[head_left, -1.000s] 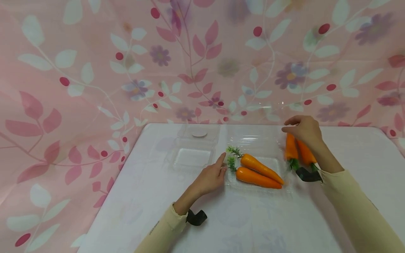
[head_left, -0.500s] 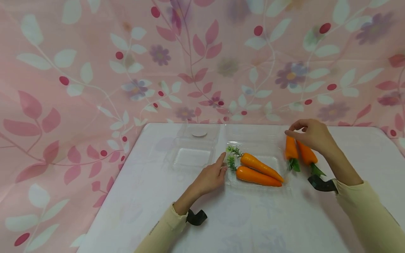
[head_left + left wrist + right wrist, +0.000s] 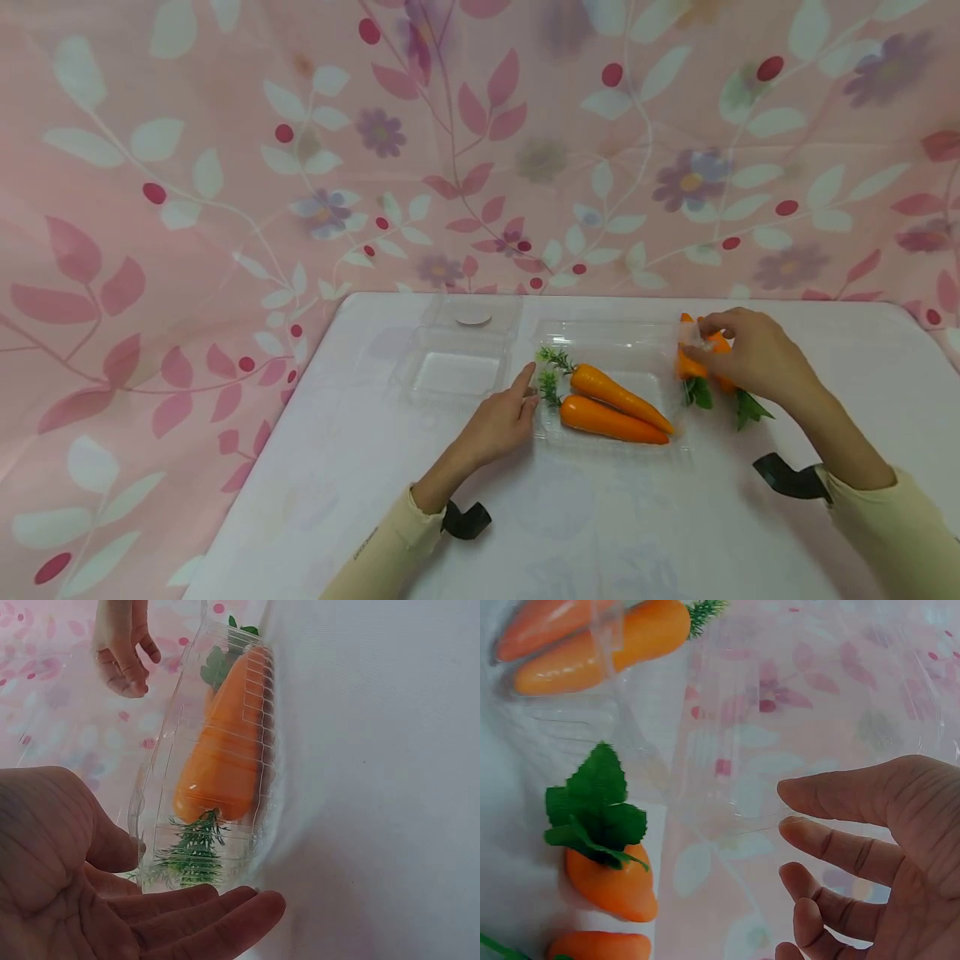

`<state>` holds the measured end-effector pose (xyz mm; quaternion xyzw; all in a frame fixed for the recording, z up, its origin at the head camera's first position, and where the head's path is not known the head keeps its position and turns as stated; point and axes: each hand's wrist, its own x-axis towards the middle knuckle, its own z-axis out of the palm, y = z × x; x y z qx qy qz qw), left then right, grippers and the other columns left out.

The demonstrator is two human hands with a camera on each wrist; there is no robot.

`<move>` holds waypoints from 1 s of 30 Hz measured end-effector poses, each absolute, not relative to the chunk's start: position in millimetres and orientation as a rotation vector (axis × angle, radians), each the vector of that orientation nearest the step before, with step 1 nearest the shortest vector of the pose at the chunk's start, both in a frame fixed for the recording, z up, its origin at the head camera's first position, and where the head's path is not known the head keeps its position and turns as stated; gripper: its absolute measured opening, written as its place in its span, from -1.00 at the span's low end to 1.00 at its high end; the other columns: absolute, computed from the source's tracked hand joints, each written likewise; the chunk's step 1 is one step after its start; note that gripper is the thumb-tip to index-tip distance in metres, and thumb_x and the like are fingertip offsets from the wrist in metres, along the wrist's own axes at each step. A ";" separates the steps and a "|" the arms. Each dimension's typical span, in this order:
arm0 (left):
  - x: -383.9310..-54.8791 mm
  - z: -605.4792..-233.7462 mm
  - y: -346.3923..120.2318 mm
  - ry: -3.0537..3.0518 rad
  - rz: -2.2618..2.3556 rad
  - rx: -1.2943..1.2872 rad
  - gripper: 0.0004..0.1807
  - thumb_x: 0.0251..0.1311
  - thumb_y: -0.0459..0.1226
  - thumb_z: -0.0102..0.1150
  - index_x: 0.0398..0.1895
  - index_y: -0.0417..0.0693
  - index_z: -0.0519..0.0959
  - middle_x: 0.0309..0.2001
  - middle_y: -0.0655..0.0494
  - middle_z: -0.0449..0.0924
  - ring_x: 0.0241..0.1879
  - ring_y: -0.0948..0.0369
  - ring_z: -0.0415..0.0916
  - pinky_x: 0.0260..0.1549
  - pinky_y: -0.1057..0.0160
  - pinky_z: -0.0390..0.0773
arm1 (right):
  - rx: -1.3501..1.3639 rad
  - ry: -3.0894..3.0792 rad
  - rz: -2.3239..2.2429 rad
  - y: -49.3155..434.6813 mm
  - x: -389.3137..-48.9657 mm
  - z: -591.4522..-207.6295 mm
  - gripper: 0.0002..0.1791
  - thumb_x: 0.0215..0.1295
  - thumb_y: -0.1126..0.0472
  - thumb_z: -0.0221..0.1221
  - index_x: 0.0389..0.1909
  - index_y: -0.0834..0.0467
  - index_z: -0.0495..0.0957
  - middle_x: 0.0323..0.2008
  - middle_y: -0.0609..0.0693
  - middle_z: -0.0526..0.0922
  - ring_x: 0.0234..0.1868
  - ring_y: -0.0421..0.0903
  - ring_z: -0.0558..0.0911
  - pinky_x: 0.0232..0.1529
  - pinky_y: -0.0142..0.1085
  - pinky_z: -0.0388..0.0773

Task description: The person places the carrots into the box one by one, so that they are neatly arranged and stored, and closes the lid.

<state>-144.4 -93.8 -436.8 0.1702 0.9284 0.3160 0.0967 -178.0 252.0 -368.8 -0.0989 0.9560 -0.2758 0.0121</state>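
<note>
Two orange carrots with feathery green tops, an upper one (image 3: 618, 397) and a lower one (image 3: 609, 419), lie in a clear plastic clamshell box (image 3: 600, 447). My right hand (image 3: 753, 354) pinches the right corner of the box's hinged lid (image 3: 607, 335) between thumb and forefinger; the lid stands raised at the back. Straight fingers of my left hand (image 3: 491, 425) touch the left side of the box, and in the left wrist view its thumb (image 3: 116, 847) lies at the rim.
Two more carrots with broad green leaves, one nearer (image 3: 691, 367) and one partly behind my right hand (image 3: 600, 946), lie right of the box. A smaller clear clamshell (image 3: 457, 372) stands open on the left. Behind the white table (image 3: 360, 517) hangs a pink floral cloth (image 3: 480, 192).
My right hand has come down toward me and right, and the lid has swung lower with it. The left hand and the carrots in the box stay put.
</note>
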 end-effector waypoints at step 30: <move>-138.8 -442.0 -98.5 2.785 1.118 0.530 -0.48 0.50 -0.29 -0.13 0.46 -0.25 0.19 -0.07 -0.07 0.66 -0.24 0.21 0.55 -0.09 0.09 0.57 | -0.439 3.069 -0.784 246.1 -139.0 -401.1 -0.58 0.06 0.26 0.43 -0.01 0.22 0.65 -0.23 0.20 0.58 -0.23 0.15 0.42 -0.49 -0.15 0.47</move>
